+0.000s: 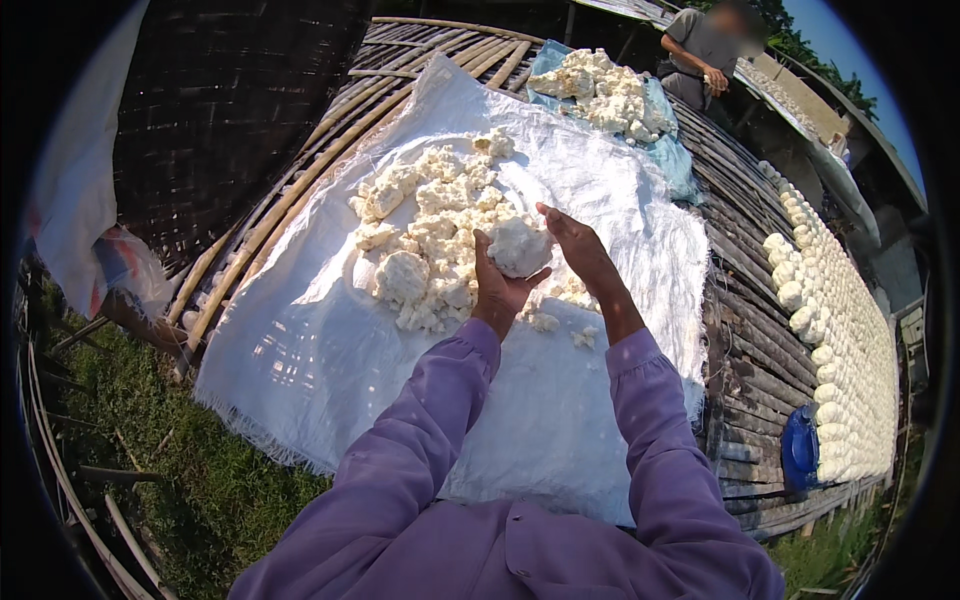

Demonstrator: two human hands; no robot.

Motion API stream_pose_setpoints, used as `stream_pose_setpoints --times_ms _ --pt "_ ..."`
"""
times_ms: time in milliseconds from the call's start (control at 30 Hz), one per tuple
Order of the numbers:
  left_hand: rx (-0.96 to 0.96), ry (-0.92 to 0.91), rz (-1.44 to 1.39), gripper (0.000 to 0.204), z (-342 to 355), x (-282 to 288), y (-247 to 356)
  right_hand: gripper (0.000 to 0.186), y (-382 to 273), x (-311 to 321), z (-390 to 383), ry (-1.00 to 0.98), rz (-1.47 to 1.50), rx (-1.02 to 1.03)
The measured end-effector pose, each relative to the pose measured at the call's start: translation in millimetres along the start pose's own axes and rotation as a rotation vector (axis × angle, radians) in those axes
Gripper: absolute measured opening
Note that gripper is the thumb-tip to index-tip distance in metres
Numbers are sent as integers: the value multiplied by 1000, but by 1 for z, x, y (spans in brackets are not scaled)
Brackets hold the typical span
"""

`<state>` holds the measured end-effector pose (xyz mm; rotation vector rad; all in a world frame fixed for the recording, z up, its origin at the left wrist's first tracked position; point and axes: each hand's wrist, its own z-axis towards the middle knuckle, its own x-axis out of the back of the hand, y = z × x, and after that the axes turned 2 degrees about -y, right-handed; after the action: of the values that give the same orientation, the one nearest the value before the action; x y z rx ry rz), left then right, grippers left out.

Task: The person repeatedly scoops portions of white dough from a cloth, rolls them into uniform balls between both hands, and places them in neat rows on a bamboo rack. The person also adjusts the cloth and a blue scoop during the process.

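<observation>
My left hand (497, 292) cups a round white lump (517, 247) of a doughy, crumbly material, its fingers curled beneath and beside it. My right hand (588, 258) is at the lump's right, fingers stretched out and apart from it or only just touching; I cannot tell which. Beneath both hands, a loose pile of broken off-white chunks (430, 235) lies on a white woven sheet (280, 370) with frayed edges.
The bamboo platform (745, 320) carries more chunks (600, 90) on blue plastic, rows of white balls (850, 370) and a blue object (800, 447). A person (700, 55) is behind at upper right. A dark woven panel (200, 120) stands left, above grass (200, 500).
</observation>
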<state>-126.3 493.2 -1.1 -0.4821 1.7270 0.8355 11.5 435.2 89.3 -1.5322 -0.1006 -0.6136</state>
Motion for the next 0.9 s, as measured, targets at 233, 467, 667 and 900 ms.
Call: stream_pose_setpoints --times_ms 233,467,667,900 --pt "78 -202 -197 79 3 -8 0 37 -47 -34 -27 356 -558 371" --pt "196 -119 18 117 -49 -9 -19 55 8 -34 -61 463 -14 300" --pt "202 -89 48 90 -62 -13 -35 45 -42 -10 -89 515 -1 415" --pt "413 -292 -73 102 -64 -39 -59 34 -14 2 -99 351 -125 -81"
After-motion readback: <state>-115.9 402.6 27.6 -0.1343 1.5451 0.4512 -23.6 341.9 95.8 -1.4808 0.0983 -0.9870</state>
